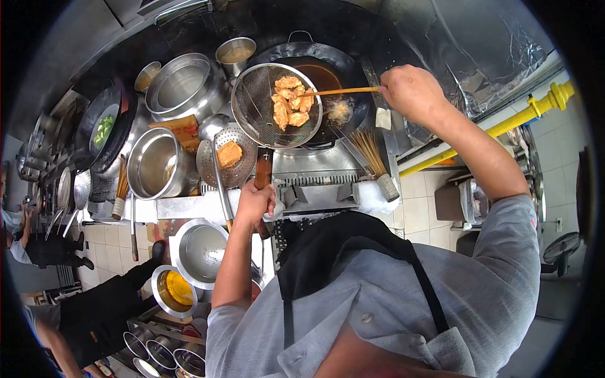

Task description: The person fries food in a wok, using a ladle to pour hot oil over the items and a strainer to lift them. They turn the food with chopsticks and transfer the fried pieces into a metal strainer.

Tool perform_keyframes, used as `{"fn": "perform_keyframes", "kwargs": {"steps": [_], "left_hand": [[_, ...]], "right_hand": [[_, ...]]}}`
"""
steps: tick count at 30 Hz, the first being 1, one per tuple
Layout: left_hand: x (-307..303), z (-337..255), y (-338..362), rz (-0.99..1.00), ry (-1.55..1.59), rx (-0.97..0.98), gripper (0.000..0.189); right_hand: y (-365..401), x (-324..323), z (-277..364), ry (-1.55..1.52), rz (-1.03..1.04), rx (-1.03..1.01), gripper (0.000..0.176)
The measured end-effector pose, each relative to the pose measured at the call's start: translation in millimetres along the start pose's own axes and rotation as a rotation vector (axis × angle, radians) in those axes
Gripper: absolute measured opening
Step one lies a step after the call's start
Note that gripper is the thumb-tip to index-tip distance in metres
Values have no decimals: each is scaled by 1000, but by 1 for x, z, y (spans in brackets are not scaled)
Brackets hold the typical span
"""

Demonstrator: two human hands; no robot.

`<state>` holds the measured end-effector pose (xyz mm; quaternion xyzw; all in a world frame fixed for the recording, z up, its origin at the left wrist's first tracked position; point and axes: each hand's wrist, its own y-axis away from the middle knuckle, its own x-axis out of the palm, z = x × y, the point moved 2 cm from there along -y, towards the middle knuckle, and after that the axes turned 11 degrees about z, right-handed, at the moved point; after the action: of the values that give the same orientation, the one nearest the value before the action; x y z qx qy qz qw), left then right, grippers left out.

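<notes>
My left hand (254, 203) is wrapped round the wooden handle (265, 169) of a round mesh strainer (252, 113). Several pieces of golden fried food (292, 101) lie in the strainer, which is over the near left part of a dark wok (353, 66) with brown oil. My right hand (406, 90), at the upper right, grips a thin stick (353, 91) whose tip reaches the food. A small frothing piece (340, 112) floats in the oil. Left of the strainer, a perforated ladle (208, 165) holds one orange-brown block (229, 154).
Steel pots (154, 165) and a second wok with green vegetables (103, 131) stand to the left. A bamboo brush (372, 154) lies right of the strainer. A yellow pipe (504, 126) runs along the right. Two other people (94, 315) are at the left.
</notes>
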<state>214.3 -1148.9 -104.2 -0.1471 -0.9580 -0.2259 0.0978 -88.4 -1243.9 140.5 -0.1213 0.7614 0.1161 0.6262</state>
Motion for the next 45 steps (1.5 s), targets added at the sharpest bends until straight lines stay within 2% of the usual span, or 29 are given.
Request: {"fn": "perform_keyframes", "kwargs": {"steps": [6,10,13,14,16,19,21,22,26,28,34,37,45], "left_hand": [[1,6,-2,-1,-17,5,8],[5,6,0,-17,-90,33,10],[5,6,-1,3,-127,21,10],[5,6,-2,24,-121,18,10],[4,8,-2,28,-92,22,9],[2,9,-10,11,-52,46,8],[5,5,-13,-39,12,16,7],[6,3,-15,-39,18,20,7],[5,-2,-23,-43,-25,18,7],[8,-5,-27,-40,-31,32,7],[20,-15,-42,-4,-96,13,8],[23,-10,-51,36,-130,24,8],[21,-11,-58,76,-88,-10,9]], "right_hand": [[-22,-19,8,103,-27,-68,15],[-47,-65,53,234,75,-153,7],[-62,-70,78,309,230,-177,9],[-62,-60,76,306,230,-170,9],[-67,-36,72,163,34,-256,11],[-59,-21,48,175,173,-130,18],[-57,-19,21,176,175,-33,13],[-51,-24,9,204,98,-30,14],[-18,-54,-14,243,37,-66,11],[-2,-62,-13,343,-44,-176,9],[11,-23,-36,488,15,-307,6],[14,-12,-36,457,18,-375,7],[14,-1,-44,470,2,-396,8]]}}
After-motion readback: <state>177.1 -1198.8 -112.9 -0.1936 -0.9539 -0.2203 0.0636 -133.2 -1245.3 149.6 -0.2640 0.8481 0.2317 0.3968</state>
